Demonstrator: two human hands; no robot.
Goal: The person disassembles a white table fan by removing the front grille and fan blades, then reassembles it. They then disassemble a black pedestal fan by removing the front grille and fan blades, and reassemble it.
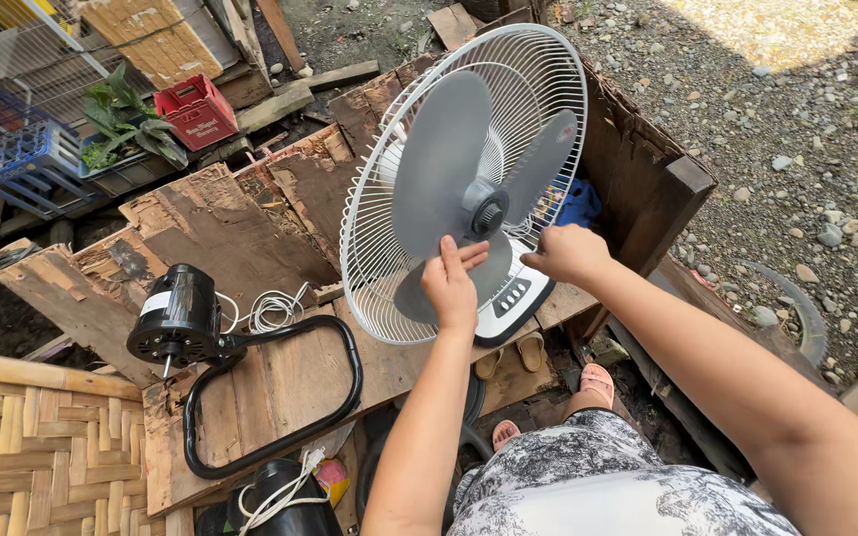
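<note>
Fan [469,189] stands tilted on the wood table [280,377], hub facing 7 o'clock at the camera, grille's long axis 1–7. Left hand [452,283] flat on a blade [439,164], fingers open. Right hand [568,253] closed at grille rim; exact grip unclear. Risk: fan tips, fingers snag. Motor [176,318] at 9.

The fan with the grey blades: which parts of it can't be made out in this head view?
- Fan motor: behind blades and hub.
- Base buttons: too small to read.
- Right hand fingertips: hidden by the hand itself; grip unclear.
- Blade beneath left hand: partly covered.
</note>
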